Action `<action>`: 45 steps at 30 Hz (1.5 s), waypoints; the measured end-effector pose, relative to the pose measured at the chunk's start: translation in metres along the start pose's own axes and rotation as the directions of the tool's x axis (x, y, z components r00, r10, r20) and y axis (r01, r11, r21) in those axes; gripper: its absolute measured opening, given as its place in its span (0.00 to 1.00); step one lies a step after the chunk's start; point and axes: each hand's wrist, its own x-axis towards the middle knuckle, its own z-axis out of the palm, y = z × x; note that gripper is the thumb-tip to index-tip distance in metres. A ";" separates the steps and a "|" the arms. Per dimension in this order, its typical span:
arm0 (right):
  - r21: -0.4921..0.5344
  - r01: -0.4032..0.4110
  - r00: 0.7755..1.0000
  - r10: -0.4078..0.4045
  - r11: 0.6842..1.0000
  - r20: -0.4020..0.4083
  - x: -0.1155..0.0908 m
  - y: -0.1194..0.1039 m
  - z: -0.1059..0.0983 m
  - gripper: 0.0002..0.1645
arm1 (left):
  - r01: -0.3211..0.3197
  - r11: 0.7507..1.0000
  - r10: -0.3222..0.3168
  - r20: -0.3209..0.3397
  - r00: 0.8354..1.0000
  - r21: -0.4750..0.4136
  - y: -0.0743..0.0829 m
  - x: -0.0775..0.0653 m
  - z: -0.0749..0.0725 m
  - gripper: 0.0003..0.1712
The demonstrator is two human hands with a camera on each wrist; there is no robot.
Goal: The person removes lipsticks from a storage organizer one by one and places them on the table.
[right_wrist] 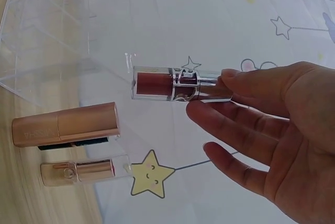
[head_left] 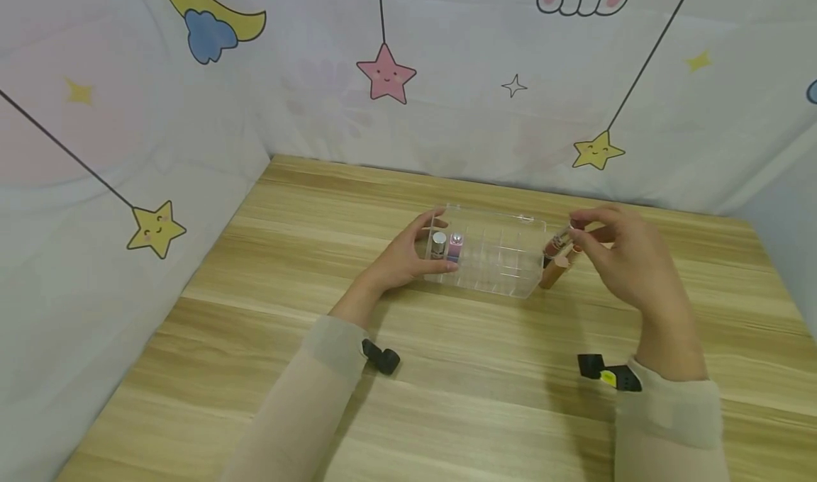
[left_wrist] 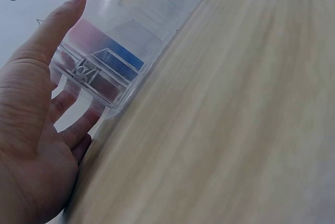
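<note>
A clear divided organizer box [head_left: 491,285] stands on the table, and my left hand [head_left: 403,259] holds its left end, thumb along the front and fingers behind. In the leftmost compartments stand a silver-capped tube [head_left: 438,245] and a pink-and-blue tube [head_left: 455,247]. My right hand [head_left: 632,259] pinches a lip gloss [right_wrist: 153,84] by its silver cap, just off the box's right end. Its body is transparent with reddish-brown colour inside. Below it in the right wrist view are a rose-gold lipstick [right_wrist: 78,124], a slim clear-and-rose-gold tube [right_wrist: 94,170] and a dark green item [right_wrist: 78,144], mostly hidden.
The wood-grain table [head_left: 447,390] runs back to a white cloth backdrop [head_left: 459,135] printed with stars and a moon. Cloth also hangs along the left and right sides. Small black wrist devices [head_left: 381,358] are worn at both sleeves.
</note>
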 end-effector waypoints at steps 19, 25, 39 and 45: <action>-0.029 -0.017 1.000 0.017 0.999 0.007 -0.003 0.012 -0.012 0.17 | 0.001 1.000 -0.001 0.000 1.000 -0.001 0.000 -0.001 0.000 0.58; -0.030 -0.024 0.999 0.024 0.999 0.021 -0.004 0.014 -0.014 0.19 | 0.000 1.000 0.000 -0.002 1.000 -0.001 -0.001 -0.001 0.000 0.58; -0.057 -0.033 0.999 0.034 0.998 0.015 -0.007 0.022 -0.020 0.18 | -0.003 1.000 0.003 -0.003 1.000 0.005 0.000 0.000 0.000 0.58; -0.051 -0.026 0.999 0.027 0.998 0.032 -0.008 0.026 -0.020 0.17 | -0.004 1.000 0.004 -0.002 1.000 0.000 0.001 0.000 0.000 0.58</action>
